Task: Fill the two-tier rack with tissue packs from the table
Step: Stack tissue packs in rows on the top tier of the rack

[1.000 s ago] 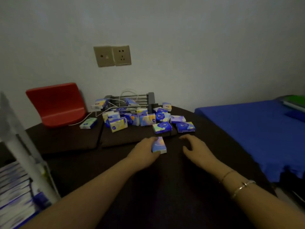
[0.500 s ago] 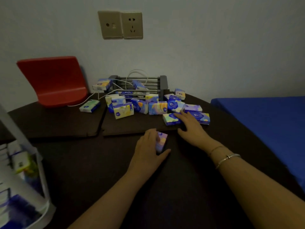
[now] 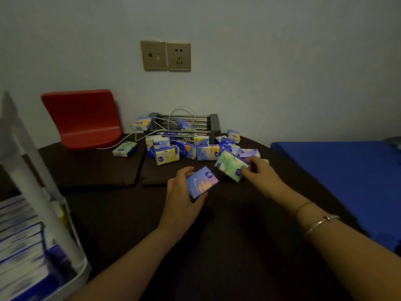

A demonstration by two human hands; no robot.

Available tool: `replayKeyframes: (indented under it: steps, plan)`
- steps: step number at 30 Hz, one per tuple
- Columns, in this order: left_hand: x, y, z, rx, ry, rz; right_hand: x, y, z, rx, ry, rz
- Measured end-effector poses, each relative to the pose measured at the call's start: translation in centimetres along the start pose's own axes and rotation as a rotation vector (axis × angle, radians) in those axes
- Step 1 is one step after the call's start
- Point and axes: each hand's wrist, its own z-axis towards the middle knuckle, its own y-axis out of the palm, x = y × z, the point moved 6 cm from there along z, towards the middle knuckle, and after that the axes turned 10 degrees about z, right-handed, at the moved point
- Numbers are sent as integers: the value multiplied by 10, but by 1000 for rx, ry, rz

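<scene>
My left hand [image 3: 181, 193] grips a blue and pink tissue pack [image 3: 201, 181], tilted up off the dark table [image 3: 238, 246]. To its right, my right hand [image 3: 259, 172] holds a green and white tissue pack [image 3: 230, 166] lifted at the front of a heap of several packs [image 3: 186, 149]. One green pack [image 3: 125, 148] lies apart at the left. The white rack [image 3: 41, 213] stands at the near left edge, blurred, with blue and white packs on its tiers.
A metal bar rack [image 3: 186, 124] with white cables and a few packs on it sits against the wall behind the heap. A red chair back [image 3: 82, 118] leans at the far left. A blue bed [image 3: 338, 177] borders the table on the right. Wall sockets [image 3: 166, 55] hang above.
My left hand has lifted and turned its pack face up. My right hand reached into the heap and picked up the green and white pack. The view has tilted.
</scene>
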Motion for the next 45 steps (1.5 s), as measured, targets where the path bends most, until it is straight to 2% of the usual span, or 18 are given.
replayKeyframes:
  steps: [4, 6, 8, 10, 14, 19, 22, 25, 29, 33, 38, 42, 45]
  plan:
    - [33, -28, -2, 2, 133, -41, -34, 6, -21, -179, 51, 77]
    - [56, -45, -5, 0, 252, 11, -61, 7, -36, -183, 42, 185]
    - [74, -67, -9, 16, 324, 55, -91, 9, -50, -167, 56, 405]
    - [88, -95, -12, 74, 324, 57, -122, 13, -63, -162, 60, 590]
    - [120, -156, -21, 192, 326, 75, -188, 22, -81, -151, -17, 697]
    - [161, -244, -41, 356, 331, 184, -278, 36, -113, -339, -171, 892]
    - [172, -290, -53, 405, 307, 230, -320, 47, -126, -400, -318, 769]
    - [169, -328, -64, 380, 241, 346, -352, 71, -130, -440, -397, 706]
    - [139, -374, -76, 206, 28, 526, -380, 114, -128, -489, -387, 603]
    - [109, -415, -85, 10, -186, 761, -394, 162, -128, -639, -359, 499]
    - [76, -452, -87, -13, -323, 860, -393, 202, -131, -766, -367, 373]
    - [52, -449, -91, -151, -421, 862, -386, 215, -136, -700, -464, -44]
    - [54, -445, -93, -97, -436, 788, -384, 219, -137, -605, -473, -167]
